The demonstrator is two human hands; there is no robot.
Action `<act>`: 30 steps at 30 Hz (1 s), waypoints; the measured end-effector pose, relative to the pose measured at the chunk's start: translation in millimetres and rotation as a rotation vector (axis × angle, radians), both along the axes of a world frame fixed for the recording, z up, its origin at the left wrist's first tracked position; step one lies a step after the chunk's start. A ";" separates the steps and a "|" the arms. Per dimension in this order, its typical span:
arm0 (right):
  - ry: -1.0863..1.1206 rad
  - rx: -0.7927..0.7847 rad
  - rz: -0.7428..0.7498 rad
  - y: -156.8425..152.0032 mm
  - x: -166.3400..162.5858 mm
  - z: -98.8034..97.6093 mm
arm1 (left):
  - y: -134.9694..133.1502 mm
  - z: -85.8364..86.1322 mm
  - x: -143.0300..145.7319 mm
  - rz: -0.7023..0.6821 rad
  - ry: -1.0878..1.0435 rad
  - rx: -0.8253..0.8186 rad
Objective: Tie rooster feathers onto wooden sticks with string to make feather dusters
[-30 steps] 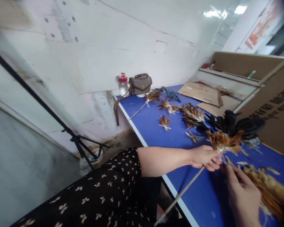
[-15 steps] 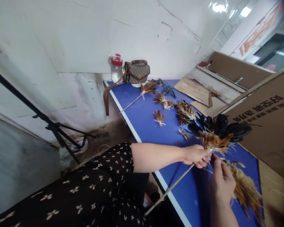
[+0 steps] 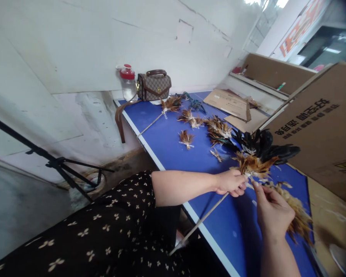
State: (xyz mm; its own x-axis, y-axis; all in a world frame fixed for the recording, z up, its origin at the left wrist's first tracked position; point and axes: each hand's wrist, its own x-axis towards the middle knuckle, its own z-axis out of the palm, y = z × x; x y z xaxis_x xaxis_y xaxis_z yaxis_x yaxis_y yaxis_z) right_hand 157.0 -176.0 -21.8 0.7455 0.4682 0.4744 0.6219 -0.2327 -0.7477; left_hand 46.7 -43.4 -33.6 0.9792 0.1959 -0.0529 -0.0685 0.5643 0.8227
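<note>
My left hand (image 3: 231, 182) is closed around the upper end of a thin wooden stick (image 3: 202, 220), which slants down toward my lap. At the stick's top, brown feathers (image 3: 252, 165) are bound on with pale ties, and long black feathers (image 3: 259, 146) fan out beyond them. Just right of the binding, my right hand (image 3: 272, 209) has its thumb and index finger pinched together; whatever they hold is too small to make out. Under and behind that hand lies a pile of tan feathers (image 3: 298, 215) on the blue table (image 3: 173, 154).
Several brown feather bunches (image 3: 186, 138) lie farther back, beside another stick with feathers (image 3: 151, 125). A handbag (image 3: 154, 86) and a red-lidded bottle (image 3: 128, 82) stand by the wall. Cardboard (image 3: 314, 119) rises along the right. A black tripod (image 3: 57, 161) stands left.
My right hand has turned and drawn slightly back from the binding, its thumb and index finger now showing pinched. My left hand keeps its grip. The view has swung a little right.
</note>
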 end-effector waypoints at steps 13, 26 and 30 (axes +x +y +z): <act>-0.294 -0.084 -0.076 -12.5 12.6 8.8 | -8.3 -6.2 2.3 0.211 0.194 0.206; 0.236 0.030 0.062 4.3 11.1 -22.2 | 9.2 13.2 -22.9 -0.354 -0.106 -0.145; 0.309 -0.007 0.087 5.6 16.8 -29.2 | 9.6 12.1 -23.0 -0.400 -0.086 -0.122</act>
State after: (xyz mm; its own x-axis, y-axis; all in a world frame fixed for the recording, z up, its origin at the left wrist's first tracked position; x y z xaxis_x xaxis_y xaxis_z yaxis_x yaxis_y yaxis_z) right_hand 173.8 -170.4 -51.0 0.8105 0.5393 0.2286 0.3836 -0.1938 -0.9029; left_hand 23.7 -33.8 -21.4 0.9787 -0.2027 0.0327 0.1102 0.6529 0.7494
